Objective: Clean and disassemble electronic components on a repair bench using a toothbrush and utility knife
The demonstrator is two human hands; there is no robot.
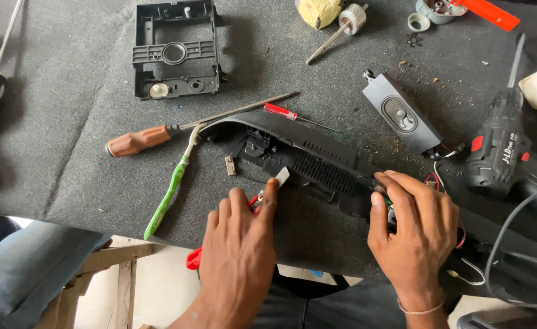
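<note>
A long black curved plastic housing (317,155) with a grille lies across the dark felt bench. My left hand (238,250) grips a red-handled tool (194,259) whose pale flat tip (282,176) touches the housing's lower edge. My right hand (412,228) presses down on the housing's right end, fingers curled over its edge, with red and white wires (433,178) beside it.
A green toothbrush (170,194), a brown-handled screwdriver (137,141), a small red screwdriver (280,111), a black speaker module (401,114), a black plastic frame (174,52) and a black cordless drill (500,149) lie around. The bench edge (98,224) runs near me.
</note>
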